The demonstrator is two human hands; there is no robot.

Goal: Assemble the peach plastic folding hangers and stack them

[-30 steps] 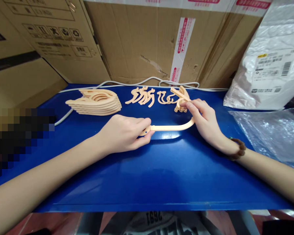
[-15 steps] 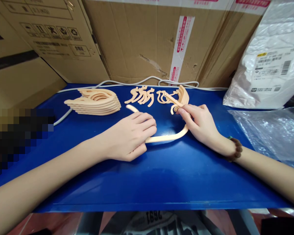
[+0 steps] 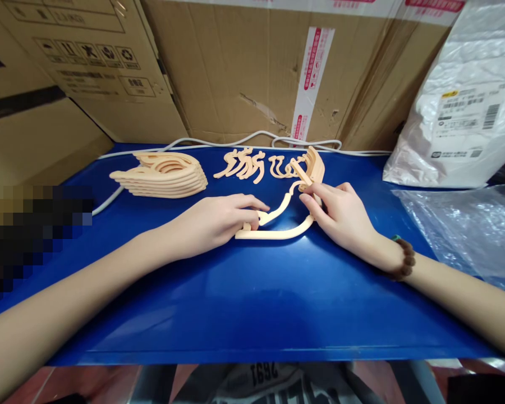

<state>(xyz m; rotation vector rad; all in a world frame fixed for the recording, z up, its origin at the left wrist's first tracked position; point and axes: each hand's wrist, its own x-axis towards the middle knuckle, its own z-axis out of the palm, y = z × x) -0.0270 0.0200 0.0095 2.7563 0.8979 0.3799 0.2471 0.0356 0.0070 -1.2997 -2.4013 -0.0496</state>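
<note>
A peach plastic hanger frame point(image 3: 278, 231) lies folded on the blue table point(image 3: 252, 303) between my hands. My left hand point(image 3: 219, 221) pinches its left end, fingers closed on the joint. My right hand point(image 3: 339, 216) grips the right end, where the two curved arms meet, close to a small upright bundle of peach parts point(image 3: 313, 165). A stack of folded peach hangers point(image 3: 164, 175) sits at the back left. Loose peach hook pieces point(image 3: 246, 164) lie at the back middle.
Cardboard boxes point(image 3: 235, 67) wall the back and left. A white cable point(image 3: 252, 139) runs along the table's far edge. A white parcel bag point(image 3: 458, 106) and clear plastic wrap point(image 3: 463, 230) lie at the right. A blurred patch covers the left edge.
The long peach arm was stretched straight between my hands. My left hand swung its end over, and the piece now lies folded into a closed loop. My right hand has drawn slightly nearer.
</note>
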